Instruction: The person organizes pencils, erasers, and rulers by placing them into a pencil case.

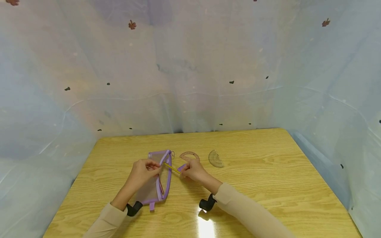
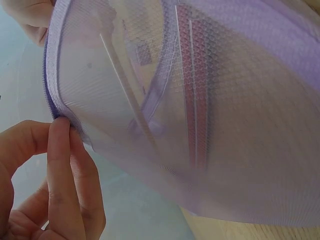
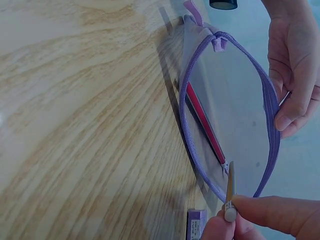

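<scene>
Across the wood-grained table [image 1: 268, 172], glare [image 1: 206, 228] is being reflected. At the open mouth of a mesh pouch [image 1: 146, 191], a yellow pencil [image 1: 172, 168] is being pinched near its end by the right grip [image 1: 194, 171], the zipper edge [image 2: 52, 85] by the left grip [image 1: 145, 170]. Likely light, stiff and smooth, the pencil is being sensibly held there; floppy mesh, by its edge.

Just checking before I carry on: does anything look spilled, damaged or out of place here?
Nothing stands out: the left hand holds the mesh pouch open, the right hand pinches a yellow pencil, and two protractors lie on the table.
</scene>
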A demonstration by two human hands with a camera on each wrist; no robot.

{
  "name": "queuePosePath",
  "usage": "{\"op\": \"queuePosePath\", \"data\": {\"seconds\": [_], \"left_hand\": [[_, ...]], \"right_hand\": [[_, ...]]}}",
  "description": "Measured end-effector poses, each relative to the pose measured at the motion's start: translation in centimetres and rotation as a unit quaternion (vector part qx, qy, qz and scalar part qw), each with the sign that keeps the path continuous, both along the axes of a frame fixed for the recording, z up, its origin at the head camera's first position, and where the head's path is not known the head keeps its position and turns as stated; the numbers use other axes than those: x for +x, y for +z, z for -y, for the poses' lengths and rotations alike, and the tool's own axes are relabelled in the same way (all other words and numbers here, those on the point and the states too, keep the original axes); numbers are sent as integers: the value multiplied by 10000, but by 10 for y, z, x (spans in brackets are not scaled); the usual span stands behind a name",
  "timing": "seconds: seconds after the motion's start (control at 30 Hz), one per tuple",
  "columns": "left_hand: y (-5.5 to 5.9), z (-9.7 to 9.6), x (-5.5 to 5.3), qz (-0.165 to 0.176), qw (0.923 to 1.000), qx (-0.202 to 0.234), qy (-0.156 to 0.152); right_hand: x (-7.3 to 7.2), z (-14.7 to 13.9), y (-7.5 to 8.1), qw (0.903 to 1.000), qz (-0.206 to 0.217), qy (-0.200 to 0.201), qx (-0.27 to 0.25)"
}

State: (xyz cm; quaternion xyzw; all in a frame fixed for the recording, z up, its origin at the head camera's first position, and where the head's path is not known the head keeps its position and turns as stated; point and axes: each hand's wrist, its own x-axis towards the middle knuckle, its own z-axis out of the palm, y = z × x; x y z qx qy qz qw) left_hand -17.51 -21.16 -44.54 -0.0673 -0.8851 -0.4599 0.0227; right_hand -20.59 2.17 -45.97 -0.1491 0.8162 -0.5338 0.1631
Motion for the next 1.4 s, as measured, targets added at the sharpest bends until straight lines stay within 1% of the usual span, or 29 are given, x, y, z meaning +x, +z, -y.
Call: {"op": "queuePosePath", "data": {"seconds": [0.17, 0.27, 0.5, 0.63, 0.8, 0.97, 1.1, 1.3, 1.4], "left_hand": [[-1, 1, 1, -1, 10000, -10, 14], [-1, 1, 1, -33, 10000, -13, 15], [-3, 1, 1, -5, 10000, -18, 26], [-3, 2, 1, -11, 10000, -63, 24], [-3, 2, 1, -25, 10000, -65, 1], [-2, 1, 0, -39, 10000, -75, 3], [-2, 1, 0, -64, 9999, -93, 20], [-1, 2, 0, -117, 9999, -46, 21], [-1, 2, 0, -117, 9999, -57, 4]], "right_hand": [[-2, 5, -1, 9999, 70, -120, 96], [-2, 8, -2, 9997, 9, -134, 182], [-3, 14, -4, 9998, 82, -158, 39], [-2, 19, -5, 9996, 104, -254, 22], [1, 22, -4, 9992, 55, -354, 191], [2, 25, -3, 9988, 130, -407, 243], [3, 27, -3, 9988, 222, -413, 159], [2, 30, -5, 9967, 645, -451, -210], [2, 31, -5, 9953, 767, -411, -414]]}}
